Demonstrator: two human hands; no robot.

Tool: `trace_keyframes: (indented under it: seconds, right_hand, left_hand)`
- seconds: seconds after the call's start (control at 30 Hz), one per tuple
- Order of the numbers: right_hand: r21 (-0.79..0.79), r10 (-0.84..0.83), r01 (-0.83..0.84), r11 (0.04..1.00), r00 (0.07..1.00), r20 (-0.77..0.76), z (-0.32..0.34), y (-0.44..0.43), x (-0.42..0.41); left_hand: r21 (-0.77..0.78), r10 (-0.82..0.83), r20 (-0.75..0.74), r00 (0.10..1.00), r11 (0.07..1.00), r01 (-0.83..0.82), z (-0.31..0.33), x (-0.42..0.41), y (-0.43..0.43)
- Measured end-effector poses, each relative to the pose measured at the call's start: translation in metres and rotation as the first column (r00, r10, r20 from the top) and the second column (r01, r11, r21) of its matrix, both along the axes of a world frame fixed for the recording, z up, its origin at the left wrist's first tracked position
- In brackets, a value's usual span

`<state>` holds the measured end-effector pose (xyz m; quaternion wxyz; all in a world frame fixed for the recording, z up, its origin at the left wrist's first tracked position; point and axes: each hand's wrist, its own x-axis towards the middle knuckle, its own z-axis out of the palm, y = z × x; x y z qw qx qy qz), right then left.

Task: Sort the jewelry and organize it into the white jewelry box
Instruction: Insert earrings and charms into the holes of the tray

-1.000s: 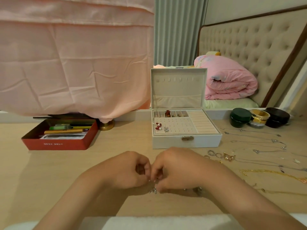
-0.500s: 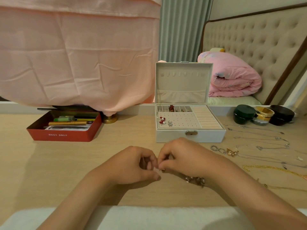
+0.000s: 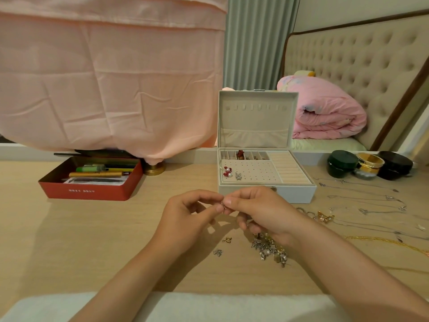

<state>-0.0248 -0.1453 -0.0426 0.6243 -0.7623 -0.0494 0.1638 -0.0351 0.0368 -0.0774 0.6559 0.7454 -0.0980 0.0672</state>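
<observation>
The white jewelry box [image 3: 299, 194] stands open at the table's middle back, lid upright. Red-and-pearl earrings [image 3: 227, 171] and a small silver piece [image 3: 238, 176] sit on its perforated panel. Just in front of the box, my left hand [image 3: 188, 212] and my right hand [image 3: 257, 210] meet fingertip to fingertip, both pinching one small silver earring [image 3: 223, 204] above the table. A heap of small silver and gold pieces [image 3: 269, 248] lies under my right wrist, with two loose pieces [image 3: 218, 252] beside it.
A red tin of pens [image 3: 90, 180] sits at the left. Necklaces and chains [image 3: 362, 201], rings [image 3: 306, 212] and a gold butterfly [image 3: 325, 217] lie to the right of the box. Dark jars and gold bangles [image 3: 369, 162] stand at the back right. Pink cloth hangs behind.
Both hands have risen off the table towards the box, holding the small earring between them. The heap of pieces beneath them has come into view.
</observation>
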Motion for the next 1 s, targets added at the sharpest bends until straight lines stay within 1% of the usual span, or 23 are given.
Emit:
trace_keyframes:
  seconds: [0.13,0.2,0.33,0.43,0.5,0.6,0.67,0.77,0.87,1.0]
  right_hand:
    - [0.063,-0.096,0.093,0.994,0.994,0.051,-0.0034,0.0052,-0.0007]
    - [0.073,-0.091,0.084,0.994,0.992,0.092,-0.0026,0.0050,-0.0008]
    - [0.022,-0.044,0.041,0.999,0.985,0.170,-0.0025,0.0030,-0.0009]
    - [0.021,-0.028,0.024,0.999,0.984,0.178,-0.0046,0.0037,0.0003]
    - [0.060,-0.037,0.027,0.998,0.984,0.174,-0.0050,0.0033,0.0005]
    - [0.138,-0.045,0.025,0.990,0.989,0.138,-0.0040,0.0023,0.0000]
    - [0.151,-0.044,0.026,0.988,0.992,0.120,-0.0035,0.0026,-0.0007]
    - [0.149,-0.058,0.040,0.988,0.991,0.124,-0.0042,0.0037,-0.0006]
    - [0.135,-0.063,0.042,0.990,0.986,0.156,-0.0027,0.0038,-0.0018]
    - [0.032,-0.068,0.062,0.998,0.966,0.251,0.0001,0.0033,-0.0038]
  left_hand:
    - [-0.038,0.024,-0.021,0.999,0.999,-0.025,-0.0025,0.0007,-0.0015]
    - [-0.058,0.019,-0.047,0.999,0.998,-0.021,-0.0025,-0.0002,-0.0018]
    - [-0.078,-0.010,-0.063,0.998,0.997,0.005,-0.0002,-0.0009,-0.0003]
    - [-0.096,-0.025,-0.058,0.998,0.995,0.020,0.0000,-0.0010,0.0007]
    - [-0.119,-0.034,-0.067,0.997,0.993,0.026,0.0001,-0.0012,0.0011]
    - [-0.084,-0.045,-0.089,0.995,0.996,0.037,-0.0013,-0.0019,0.0002]
    - [-0.090,-0.049,-0.120,0.992,0.995,0.039,-0.0024,-0.0026,-0.0013]
    - [-0.105,-0.055,-0.154,0.986,0.994,0.039,-0.0023,-0.0022,-0.0015]
    - [-0.101,-0.090,-0.168,0.982,0.992,0.074,0.0002,-0.0009,0.0002]
    - [-0.098,-0.145,-0.170,0.975,0.987,0.129,0.0045,0.0015,-0.0008]
